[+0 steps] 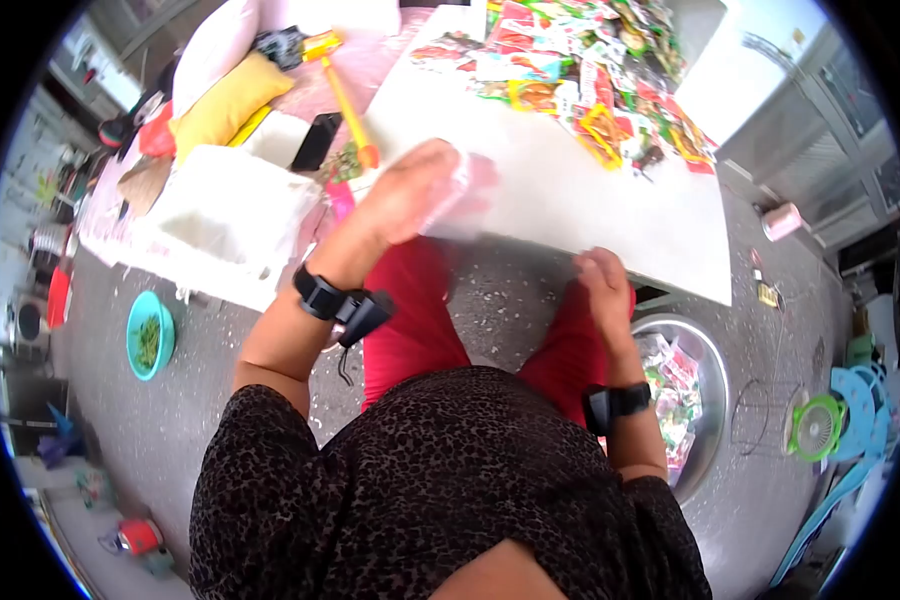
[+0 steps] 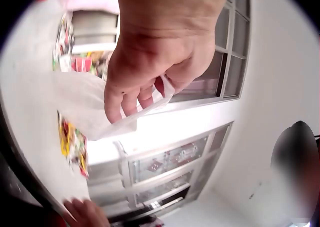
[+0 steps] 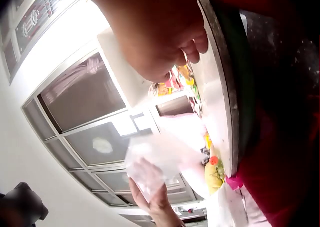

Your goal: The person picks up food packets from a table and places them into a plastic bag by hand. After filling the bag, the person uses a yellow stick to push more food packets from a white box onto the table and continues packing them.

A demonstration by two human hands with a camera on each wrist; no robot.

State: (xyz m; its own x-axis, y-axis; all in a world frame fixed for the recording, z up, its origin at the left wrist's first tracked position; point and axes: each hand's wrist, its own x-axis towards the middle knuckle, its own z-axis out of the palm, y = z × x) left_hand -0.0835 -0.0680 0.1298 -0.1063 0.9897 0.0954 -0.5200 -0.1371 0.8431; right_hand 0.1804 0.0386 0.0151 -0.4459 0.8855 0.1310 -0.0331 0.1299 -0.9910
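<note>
My left hand (image 1: 406, 196) is raised over the near left edge of the white table (image 1: 560, 195). Between its thumb and curled fingers it pinches a thin, translucent plastic bag (image 2: 87, 104), which hangs loose and looks blurred in the head view. My right hand (image 1: 605, 290) hovers by the table's front edge, above my right thigh. Nothing shows in its loosely curled fingers (image 3: 189, 51). A pile of colourful food packets (image 1: 595, 75) lies on the far part of the table, beyond both hands.
On the floor at right, a metal basin (image 1: 715, 420) holds several packets. A white-lined box (image 1: 220, 215), a black phone (image 1: 317, 141) and a yellow toy hammer (image 1: 345, 100) sit left of the table. A turquoise bowl (image 1: 166, 350) with greens stands on the floor at left.
</note>
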